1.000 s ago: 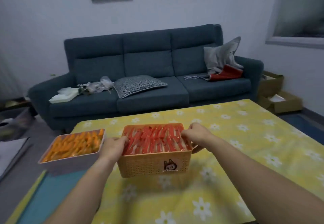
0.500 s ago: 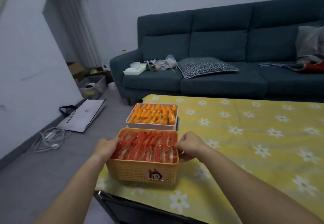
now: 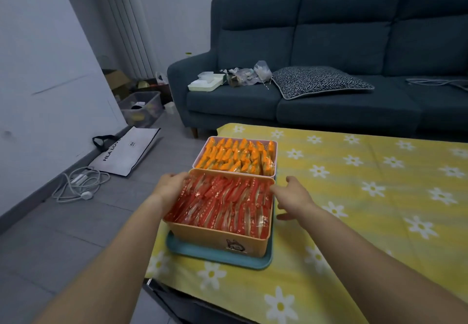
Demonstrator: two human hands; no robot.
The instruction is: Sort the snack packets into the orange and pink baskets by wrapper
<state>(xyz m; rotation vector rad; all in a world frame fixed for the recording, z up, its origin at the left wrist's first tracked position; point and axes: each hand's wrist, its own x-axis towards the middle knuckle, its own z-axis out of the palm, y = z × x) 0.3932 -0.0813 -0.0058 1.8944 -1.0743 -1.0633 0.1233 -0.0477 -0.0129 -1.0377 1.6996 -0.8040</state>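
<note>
Your left hand [image 3: 172, 188] is on the orange basket [image 3: 217, 237], fingers curled together over its left rim near the far corner, tips down against the red packets [image 3: 222, 204] packed inside. Your right hand [image 3: 295, 197] is loose, fingers straight and spread, tips right at the basket's right rim; whether they touch it I cannot tell. The thumb hangs lower beside the wall. Just beyond your fingertips sits the pink basket [image 3: 276, 156], full of orange packets [image 3: 235, 156], its near wall against the orange basket's far wall. The orange basket stands on a teal tray [image 3: 217, 259] on the yellow flowered tablecloth [image 3: 367, 197].
</note>
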